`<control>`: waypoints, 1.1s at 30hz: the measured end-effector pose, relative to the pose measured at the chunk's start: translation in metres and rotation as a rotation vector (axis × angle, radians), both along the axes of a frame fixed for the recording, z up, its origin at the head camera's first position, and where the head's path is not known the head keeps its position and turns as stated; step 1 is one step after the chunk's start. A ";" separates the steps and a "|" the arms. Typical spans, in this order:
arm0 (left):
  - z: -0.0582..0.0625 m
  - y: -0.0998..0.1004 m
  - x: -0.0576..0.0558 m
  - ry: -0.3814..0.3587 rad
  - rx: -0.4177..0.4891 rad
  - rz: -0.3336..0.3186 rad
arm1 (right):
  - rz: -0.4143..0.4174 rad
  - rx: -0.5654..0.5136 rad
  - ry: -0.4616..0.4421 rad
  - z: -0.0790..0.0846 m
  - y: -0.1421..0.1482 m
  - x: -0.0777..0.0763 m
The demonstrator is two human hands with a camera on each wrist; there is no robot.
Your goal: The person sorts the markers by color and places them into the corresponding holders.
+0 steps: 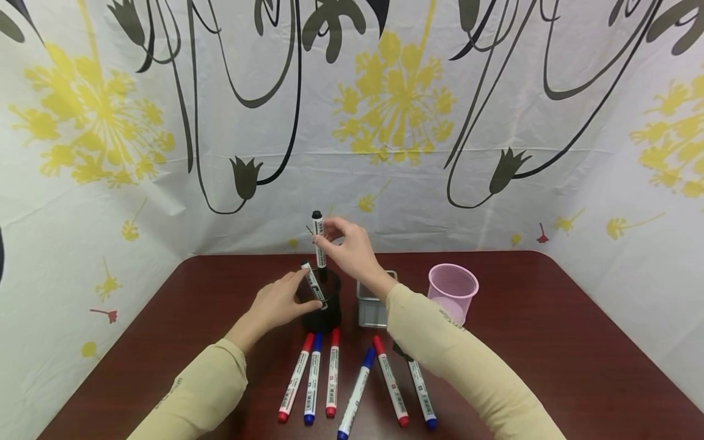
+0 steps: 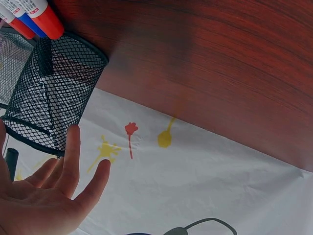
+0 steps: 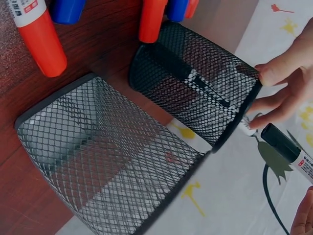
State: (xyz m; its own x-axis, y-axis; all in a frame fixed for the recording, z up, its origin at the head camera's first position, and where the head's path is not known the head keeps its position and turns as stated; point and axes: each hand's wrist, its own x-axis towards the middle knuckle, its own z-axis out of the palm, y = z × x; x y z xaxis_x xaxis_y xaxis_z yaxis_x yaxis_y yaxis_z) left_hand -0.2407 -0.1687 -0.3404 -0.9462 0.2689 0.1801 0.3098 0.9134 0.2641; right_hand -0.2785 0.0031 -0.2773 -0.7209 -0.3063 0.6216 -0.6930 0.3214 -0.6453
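Note:
My right hand (image 1: 352, 244) pinches an upright black-capped marker (image 1: 318, 235) above the round black mesh cup (image 1: 316, 321). Its dark lower end is at the cup's mouth. A second black marker (image 1: 312, 284) leans at the mouth, partly seen through the mesh in the right wrist view. The left hand (image 1: 277, 299) is at the cup's left side, with fairly straight fingers touching the rim (image 2: 73, 134). In the right wrist view, left fingertips (image 3: 266, 78) lie at that rim; whether they also touch the leaning marker is unclear.
Several red and blue markers (image 1: 332, 382) lie in a spread at the front. A grey rectangular mesh holder (image 1: 373, 315) stands right of the cup, partly behind the right forearm. Further right is a pink mesh cup (image 1: 467, 299). A patterned cloth (image 1: 385, 201) hangs behind the table.

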 end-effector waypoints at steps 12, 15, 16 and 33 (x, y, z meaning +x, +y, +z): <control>0.000 -0.001 -0.001 -0.002 -0.001 -0.002 | -0.014 0.023 -0.007 -0.013 -0.006 -0.008; 0.001 -0.001 -0.001 -0.002 -0.003 -0.006 | -0.008 0.031 -0.016 -0.017 -0.006 -0.009; 0.001 -0.001 -0.001 0.000 -0.002 -0.008 | -0.006 0.035 -0.019 -0.019 -0.006 -0.009; 0.002 -0.001 0.002 0.016 -0.004 -0.015 | -0.016 0.078 -0.064 -0.054 -0.008 -0.005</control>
